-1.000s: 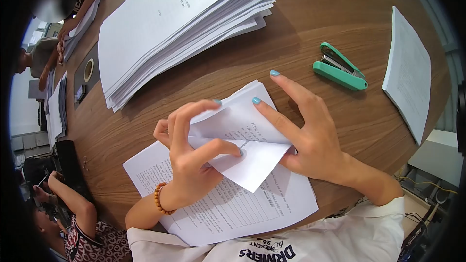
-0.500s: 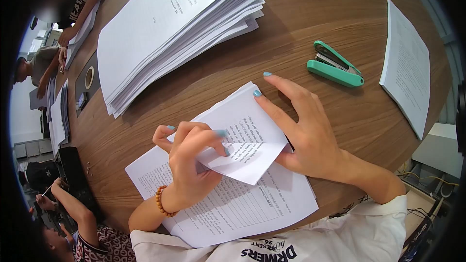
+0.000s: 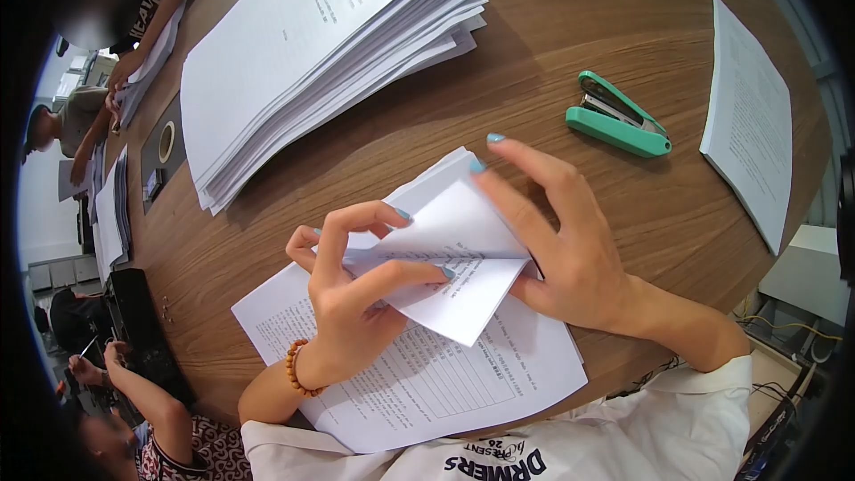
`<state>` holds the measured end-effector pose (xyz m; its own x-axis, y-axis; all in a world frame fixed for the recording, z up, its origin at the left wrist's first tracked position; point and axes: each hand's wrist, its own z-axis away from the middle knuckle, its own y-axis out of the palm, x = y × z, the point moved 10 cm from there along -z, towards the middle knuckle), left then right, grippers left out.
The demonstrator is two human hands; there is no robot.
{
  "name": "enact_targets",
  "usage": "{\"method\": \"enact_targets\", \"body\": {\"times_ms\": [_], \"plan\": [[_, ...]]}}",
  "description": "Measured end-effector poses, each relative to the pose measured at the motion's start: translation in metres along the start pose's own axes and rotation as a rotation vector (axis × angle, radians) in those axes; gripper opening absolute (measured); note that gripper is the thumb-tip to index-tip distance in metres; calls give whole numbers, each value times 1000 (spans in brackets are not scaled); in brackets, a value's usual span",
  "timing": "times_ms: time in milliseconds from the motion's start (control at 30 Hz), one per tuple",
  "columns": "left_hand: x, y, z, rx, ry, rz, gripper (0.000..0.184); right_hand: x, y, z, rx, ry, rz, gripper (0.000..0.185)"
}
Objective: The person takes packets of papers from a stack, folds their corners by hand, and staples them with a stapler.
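Printed sheets of paper (image 3: pixel 463 294) are lifted and curled between my two hands, above more printed pages (image 3: pixel 356 410) on the table. My left hand (image 3: pixel 352 294), with a beaded bracelet at the wrist, has its thumb on the folded-up part. Its index finger is raised along the curled page, and the other fingers are partly hidden. My right hand (image 3: pixel 570 249) holds the right edge of the sheets, thumb low at the fold and fingers stretched toward the top corner. Beyond my right hand lies a green stapler (image 3: pixel 619 120), its top arm raised.
A thick stack of printed paper (image 3: pixel 312 62) stands at the upper left. A thinner paper stack (image 3: pixel 748 125) lies at the right table edge. A tape roll (image 3: pixel 166 142) and a black box (image 3: pixel 147 338) are on the left. Several other people sit along the left side.
My left index finger has lifted away from the thumb, and the thumb has slid right over the fold. The upper page has bent up, hiding most of its print.
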<state>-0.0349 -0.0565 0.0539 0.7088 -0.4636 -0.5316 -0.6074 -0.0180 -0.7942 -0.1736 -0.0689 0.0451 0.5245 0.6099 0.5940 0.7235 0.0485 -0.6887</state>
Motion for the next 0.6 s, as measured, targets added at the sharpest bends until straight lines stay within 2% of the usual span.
{"method": "enact_targets", "body": {"times_ms": [67, 200, 267, 333, 433, 533, 600], "plan": [[-5, -6, 1, -100, 49, 54, 31, -2, 0, -2, 9, 43, -22, 71], [-4, -5, 4, -68, 53, 60, 29, -4, 2, -2, 54, 53, -2, 70], [-8, -6, 8, -106, 134, 28, 26, -3, 4, -1, 65, 45, 20, 69], [-5, -5, 4, -59, 44, 78, 25, -3, 6, -1, 75, 39, 41, 68], [0, -1, 3, -12, -22, 45, 29, -1, 5, -1, 72, 15, 43, 63], [-9, 1, 3, -13, 61, -49, 35, 1, 8, -1, 98, -14, 45, 65], [-11, -11, -2, -148, 47, -18, 39, 5, 8, 0, 74, -47, 71, 63]]}}
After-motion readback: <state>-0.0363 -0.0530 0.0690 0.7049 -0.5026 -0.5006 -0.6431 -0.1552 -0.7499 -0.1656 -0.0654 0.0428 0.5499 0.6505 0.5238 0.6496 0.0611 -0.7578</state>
